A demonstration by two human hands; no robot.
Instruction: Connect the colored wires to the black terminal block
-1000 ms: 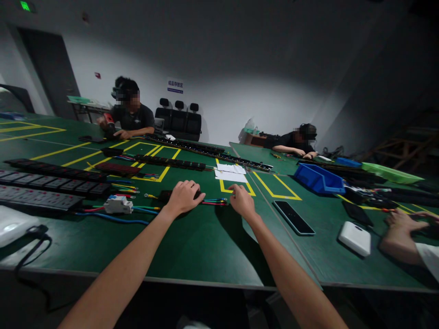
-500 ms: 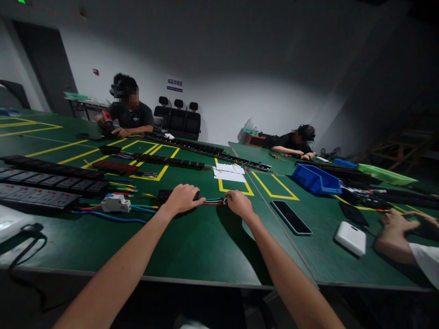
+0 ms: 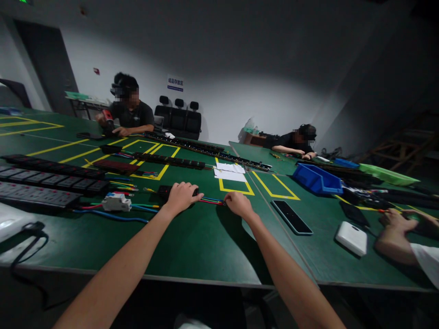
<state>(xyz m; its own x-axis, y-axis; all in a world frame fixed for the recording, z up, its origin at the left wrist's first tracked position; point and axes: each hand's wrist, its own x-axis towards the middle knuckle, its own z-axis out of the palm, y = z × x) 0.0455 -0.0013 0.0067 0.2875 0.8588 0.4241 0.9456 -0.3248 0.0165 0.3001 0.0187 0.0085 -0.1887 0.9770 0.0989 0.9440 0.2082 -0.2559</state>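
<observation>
Dim overall, pale glow on the wall (image 3: pixel 236 100), dark shadow below the right hand (image 3: pixel 239 204)

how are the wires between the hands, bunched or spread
Bunched: the wires run close together in a narrow strip from left hand to right hand.

Wires (image 3: pixel 211 201) plas.-sheathed; tbl (image 3: pixel 195 251) smooth, semi-gloss; blue bin (image 3: pixel 307 181) shiny plas.; sheets (image 3: pixel 229 175) matt ppr.

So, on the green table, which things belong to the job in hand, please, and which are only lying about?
In the job:
- black block, under the left hand
- coloured wires, their ends at the right hand

Untouched by these hands, perhaps only lying about:
- phone
- papers
- white box
</observation>
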